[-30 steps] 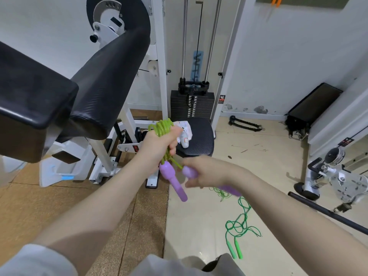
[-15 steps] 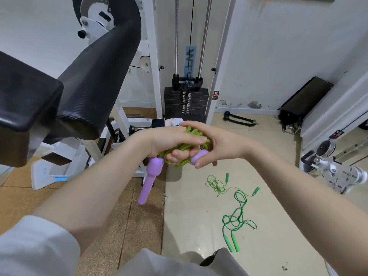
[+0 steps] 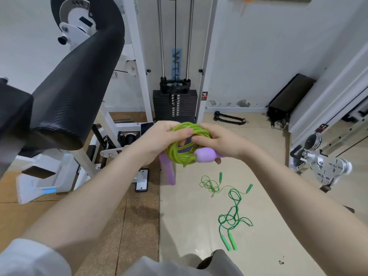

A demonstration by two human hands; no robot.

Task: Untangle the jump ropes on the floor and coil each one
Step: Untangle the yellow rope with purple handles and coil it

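My left hand [image 3: 159, 139] and right hand [image 3: 221, 141] both grip a coiled, translucent lime-green jump rope [image 3: 186, 146] with lilac handles [image 3: 205, 154], held between them.

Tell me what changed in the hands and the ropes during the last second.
The right hand brought its purple handle up against the yellow-green coil and now grips both. The left hand still holds the coil, the other purple handle hanging below. The green ropes stayed tangled on the floor.

Black pad [image 3: 75, 92] crowds left; tangled ropes [image 3: 229, 204] on floor [image 3: 189, 216] right.
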